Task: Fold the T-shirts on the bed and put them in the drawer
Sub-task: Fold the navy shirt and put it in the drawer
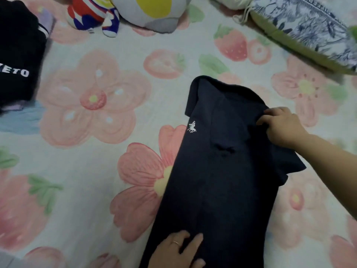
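Observation:
A navy T-shirt [218,171] with a small white horse logo lies lengthwise on the floral bed sheet [92,171], its left side folded in. My right hand [282,126] pinches the fabric at the shirt's upper right edge, near the shoulder; a sleeve sticks out below my forearm. My left hand [177,250] rests flat on the lower hem with fingers spread, pressing the cloth down. A black T-shirt [17,55] with white letters lies on a pile at the far left edge.
Plush toys [123,12] sit at the top of the bed. A blue-patterned cushion with a green border [309,33] lies at the upper right. Light blue and lilac cloth [21,117] shows under the black shirt at the left.

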